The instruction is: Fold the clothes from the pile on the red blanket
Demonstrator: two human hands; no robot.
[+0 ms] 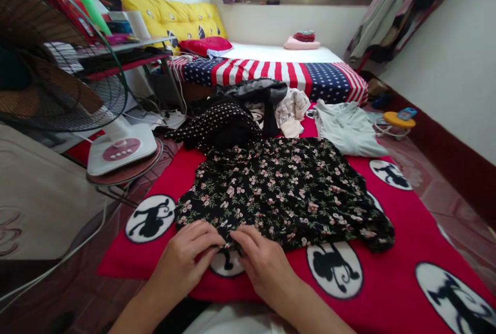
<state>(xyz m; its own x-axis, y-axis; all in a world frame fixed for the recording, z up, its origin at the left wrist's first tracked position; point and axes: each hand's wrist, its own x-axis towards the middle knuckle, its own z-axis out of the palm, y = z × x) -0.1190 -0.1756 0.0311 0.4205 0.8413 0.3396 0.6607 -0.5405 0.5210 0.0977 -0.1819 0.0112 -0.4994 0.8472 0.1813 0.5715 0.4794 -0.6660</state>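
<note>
A black blouse with pink flowers and green leaves [271,189] lies spread flat on a red blanket [391,282] printed with monkeys in white circles. My left hand [189,251] pinches the blouse's near edge, thumb and fingers closed on the cloth. Just to its right, my right hand [261,256] also has its fingers closed on that edge. Both hands sit close together at the near left part of the garment. Cloth between the fingertips is mostly hidden.
Behind the blouse lies a heap of dark clothes [220,120], with a pale grey garment [349,127] to the right. A fan [120,145] stands on a round stool at left. A bed with a flag-patterned cover [263,70] is at the back.
</note>
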